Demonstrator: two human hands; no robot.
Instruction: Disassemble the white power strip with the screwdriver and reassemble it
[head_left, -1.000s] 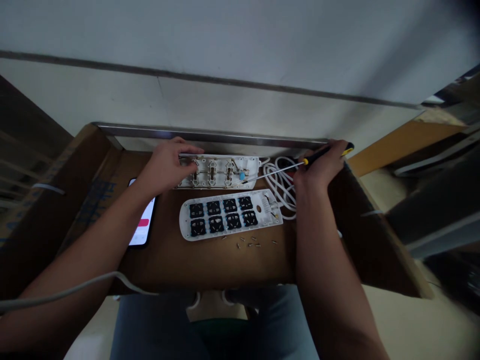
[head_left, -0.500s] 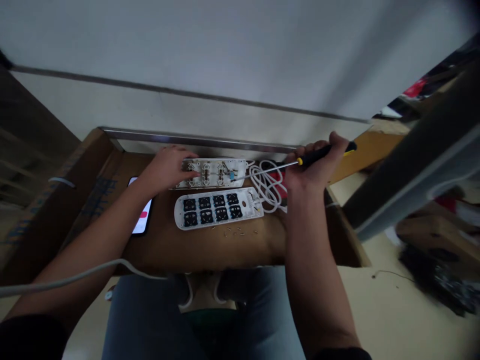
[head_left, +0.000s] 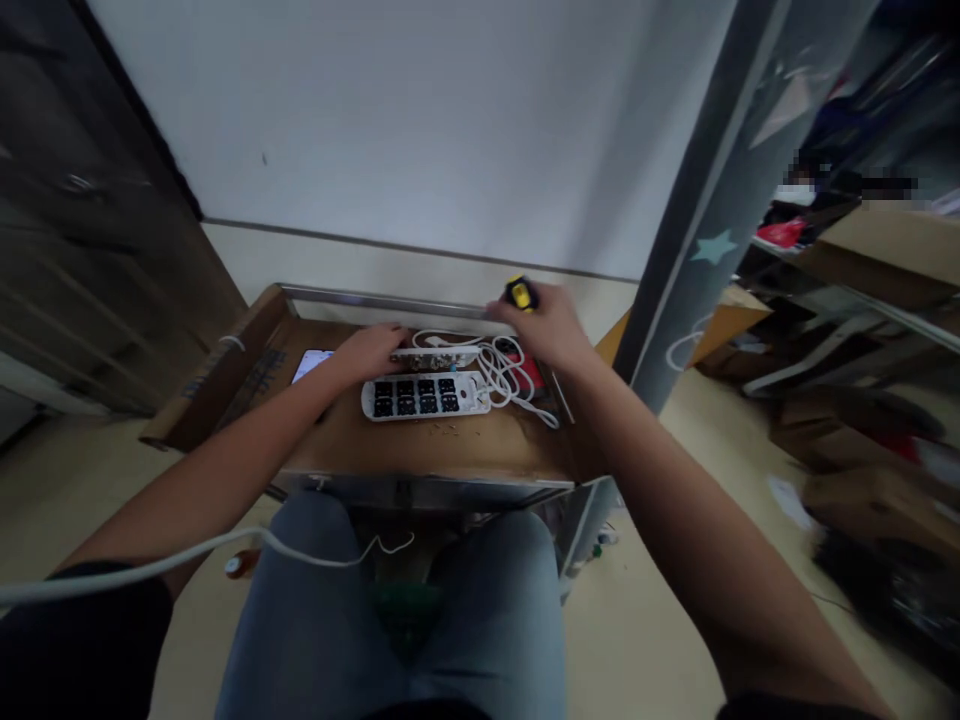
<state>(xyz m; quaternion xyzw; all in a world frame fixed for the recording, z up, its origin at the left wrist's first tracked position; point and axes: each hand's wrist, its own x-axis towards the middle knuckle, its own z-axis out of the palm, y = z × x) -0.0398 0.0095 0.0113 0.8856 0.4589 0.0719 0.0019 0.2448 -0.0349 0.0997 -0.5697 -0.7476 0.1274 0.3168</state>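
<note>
My left hand (head_left: 373,352) is closed on the left end of an opened power strip half (head_left: 435,357), which is tipped up on its long edge with its metal contacts facing me. Just in front of it lies the other power strip half (head_left: 420,405), flat, its black socket inserts in two rows. My right hand (head_left: 553,322) is raised at the right, wrapped round a black-and-yellow screwdriver (head_left: 520,293). Its handle end points toward me; the hand hides most of the tool. A coiled white cord (head_left: 496,368) runs from the strip. Several small screws (head_left: 444,430) lie in front.
Everything rests on a cardboard-lined tray (head_left: 360,450) above my knees. A lit phone (head_left: 311,365) lies left of the strip, partly under my left forearm. A red item (head_left: 531,375) sits beneath the cord. A grey post (head_left: 686,240) stands close on the right, beside boxes (head_left: 862,500).
The rear half has been tipped from flat onto its edge by my left hand. My right hand has lifted the screwdriver away from it and turned it. The view has shifted.
</note>
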